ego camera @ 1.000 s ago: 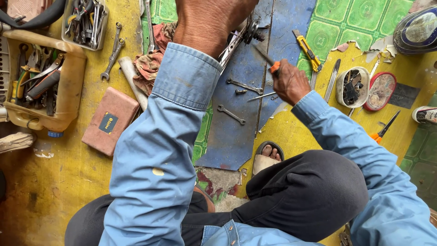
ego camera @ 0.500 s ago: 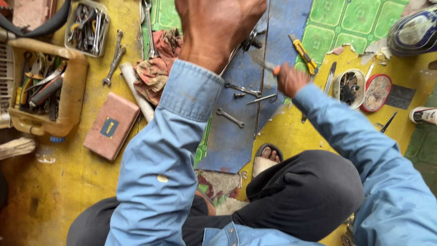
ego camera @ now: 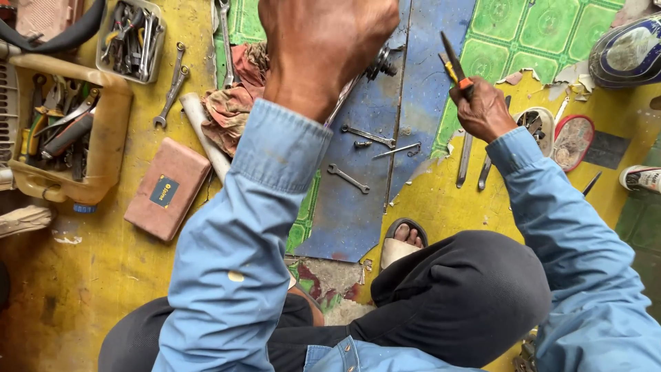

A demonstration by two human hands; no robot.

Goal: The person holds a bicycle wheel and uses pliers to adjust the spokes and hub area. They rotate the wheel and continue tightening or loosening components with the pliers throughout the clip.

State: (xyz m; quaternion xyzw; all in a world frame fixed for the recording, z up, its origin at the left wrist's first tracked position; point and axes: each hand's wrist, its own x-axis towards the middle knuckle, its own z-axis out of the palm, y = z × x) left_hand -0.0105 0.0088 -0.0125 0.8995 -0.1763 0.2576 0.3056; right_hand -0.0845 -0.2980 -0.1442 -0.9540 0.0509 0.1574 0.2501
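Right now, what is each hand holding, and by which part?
The right hand grips a screwdriver by its orange handle end, shaft pointing away. The left hand is fisted; what it grips is hidden.

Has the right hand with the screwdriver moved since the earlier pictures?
Yes. The right hand has gone up and to the right, off the blue mat toward the green floor tiles, with the screwdriver pointing upward.

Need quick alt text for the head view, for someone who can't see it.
A seated person's right hand lifts a screwdriver with an orange and black handle above the floor, while the left hand is raised close to the camera. Wrenches lie below on a blue mat.
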